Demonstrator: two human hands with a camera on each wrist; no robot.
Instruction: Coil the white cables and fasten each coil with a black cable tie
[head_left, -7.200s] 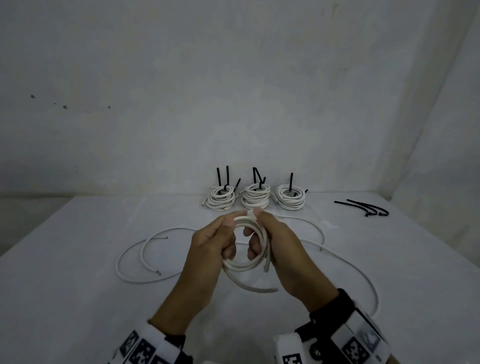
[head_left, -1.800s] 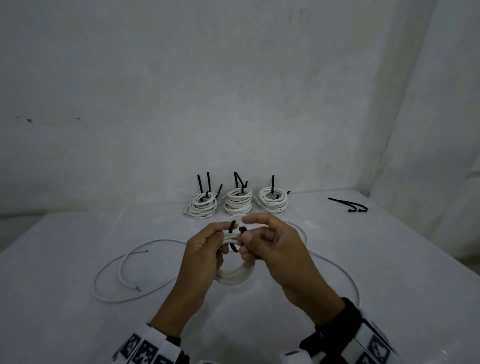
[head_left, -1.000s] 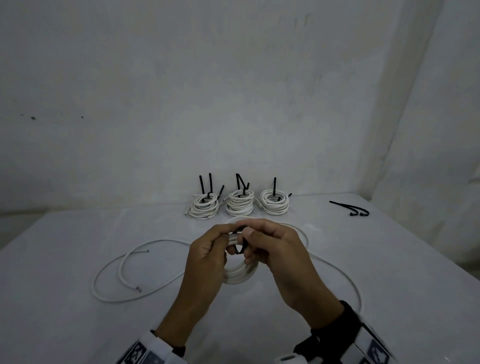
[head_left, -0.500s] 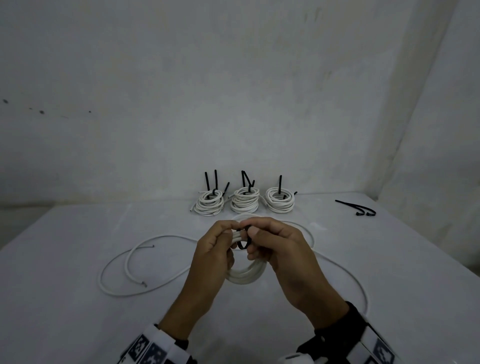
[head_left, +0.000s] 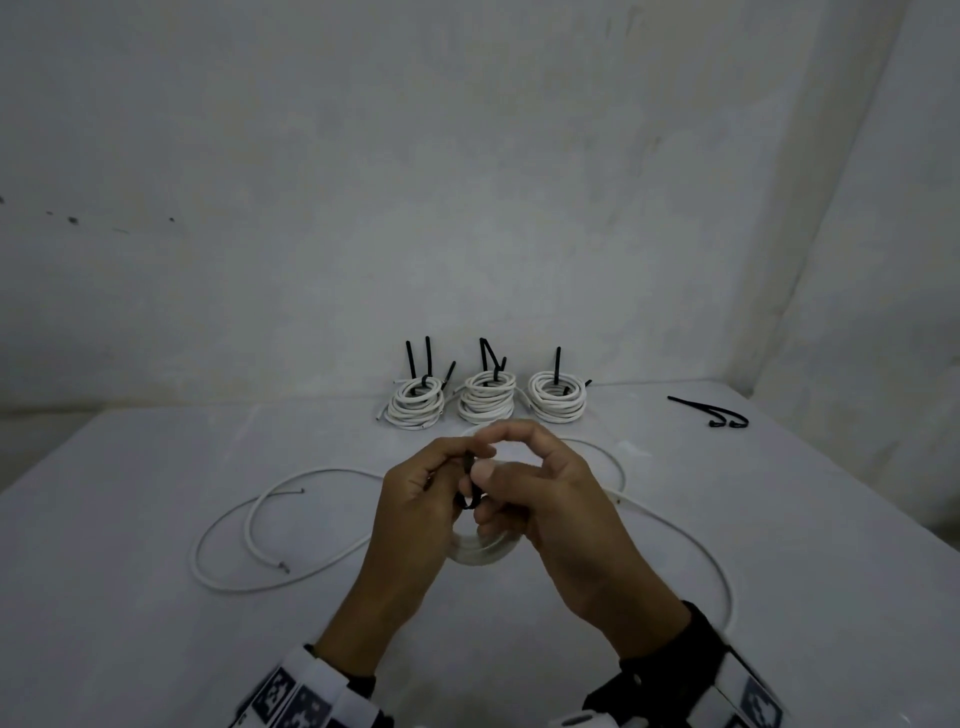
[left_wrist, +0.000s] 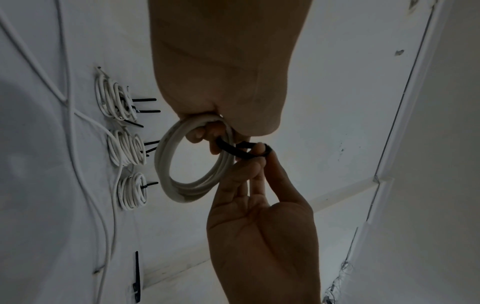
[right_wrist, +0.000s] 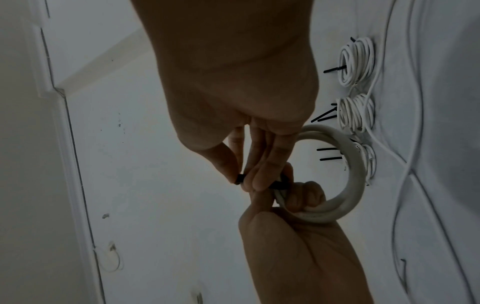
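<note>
Above the table's middle, my left hand (head_left: 447, 488) grips a small coil of white cable (head_left: 480, 553), its fingers curled through the ring (left_wrist: 166, 164). A black cable tie (head_left: 469, 491) loops around the coil's top. My right hand (head_left: 491, 470) pinches the tie (left_wrist: 242, 153) between thumb and fingertips, right beside the left thumb. In the right wrist view the tie's end (right_wrist: 240, 179) pokes out from my right fingertips, and the coil (right_wrist: 355, 185) hangs from the left hand (right_wrist: 301, 195). How far the tie is closed is hidden by the fingers.
Three tied coils (head_left: 485, 402) with black tie tails sticking up stand in a row against the back wall. Spare black ties (head_left: 711, 415) lie at the back right. Loose white cable loops lie on the table at the left (head_left: 249, 535) and the right (head_left: 701, 551).
Seven seconds ago both hands held only the coil; now a black tie is round it. Over the last second my right fingers have shifted along the tie while the left hand kept its grip.
</note>
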